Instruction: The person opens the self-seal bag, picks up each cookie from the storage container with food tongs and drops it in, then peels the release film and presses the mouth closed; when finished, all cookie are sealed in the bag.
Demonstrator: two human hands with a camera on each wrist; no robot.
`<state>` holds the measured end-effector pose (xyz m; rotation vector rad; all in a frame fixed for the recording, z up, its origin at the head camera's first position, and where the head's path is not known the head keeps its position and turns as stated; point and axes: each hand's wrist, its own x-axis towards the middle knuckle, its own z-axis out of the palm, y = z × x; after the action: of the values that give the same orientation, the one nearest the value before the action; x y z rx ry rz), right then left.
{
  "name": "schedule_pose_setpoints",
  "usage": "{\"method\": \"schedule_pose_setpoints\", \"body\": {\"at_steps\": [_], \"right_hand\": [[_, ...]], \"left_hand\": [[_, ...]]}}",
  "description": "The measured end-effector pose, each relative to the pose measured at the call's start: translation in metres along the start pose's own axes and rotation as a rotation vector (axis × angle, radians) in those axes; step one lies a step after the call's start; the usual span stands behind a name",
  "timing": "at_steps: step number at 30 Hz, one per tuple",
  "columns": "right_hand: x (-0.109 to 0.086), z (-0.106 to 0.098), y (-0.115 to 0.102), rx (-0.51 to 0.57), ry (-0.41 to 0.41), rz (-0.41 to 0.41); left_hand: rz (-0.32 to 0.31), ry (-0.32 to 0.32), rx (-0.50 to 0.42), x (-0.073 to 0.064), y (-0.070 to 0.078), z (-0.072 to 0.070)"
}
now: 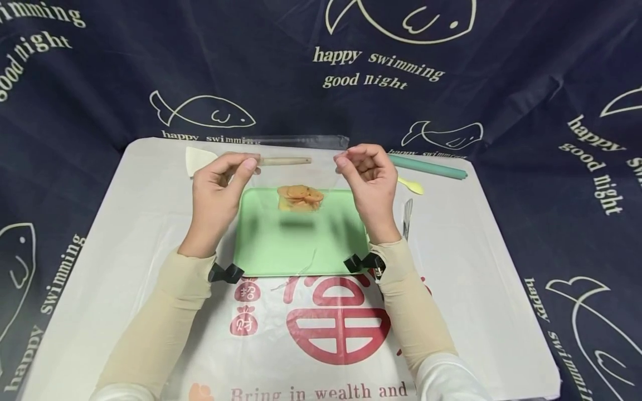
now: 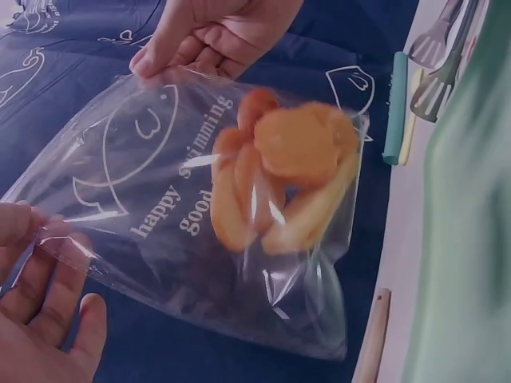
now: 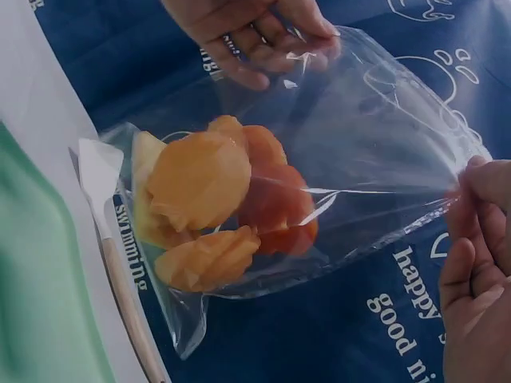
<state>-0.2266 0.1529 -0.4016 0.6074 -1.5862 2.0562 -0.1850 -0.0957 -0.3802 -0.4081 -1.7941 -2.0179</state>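
Note:
A clear plastic bag hangs between my two hands, with several orange and yellowish food pieces gathered at its bottom; the pieces' exact kind I cannot tell. My left hand pinches one upper corner of the bag between thumb and fingertips. The opposite corner is pinched by my right hand. In the head view the food overlaps the far half of a light green tray, and a dark shadow falls on the tray just below it.
Behind my left hand lies a spatula with a white head and wooden handle. On the right are a teal rod, a yellow spoon and a metal utensil. A red-printed plastic sheet covers the table's front.

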Motion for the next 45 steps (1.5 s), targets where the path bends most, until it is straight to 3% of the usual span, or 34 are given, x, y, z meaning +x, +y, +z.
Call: {"method": "schedule_pose_setpoints", "body": {"at_steps": [9, 18, 32, 40, 45], "right_hand": [[0.001, -0.002, -0.004, 0.004, -0.024, -0.047], [0.002, -0.003, -0.010, -0.040, -0.092, -0.070], [0.002, -0.002, -0.015, -0.096, -0.108, -0.068], [0.001, -0.004, -0.017, -0.133, -0.122, -0.069], [0.002, -0.006, -0.017, -0.179, -0.114, -0.067]], "left_hand": [[0.009, 0.018, -0.021, 0.006, -0.020, -0.004], [0.186, 0.027, -0.049, 0.004, -0.019, -0.003], [0.350, 0.033, 0.080, 0.001, -0.014, 0.001], [0.370, 0.037, 0.230, 0.000, -0.007, 0.001], [0.372, 0.044, 0.272, -0.001, -0.007, -0.001]]}}
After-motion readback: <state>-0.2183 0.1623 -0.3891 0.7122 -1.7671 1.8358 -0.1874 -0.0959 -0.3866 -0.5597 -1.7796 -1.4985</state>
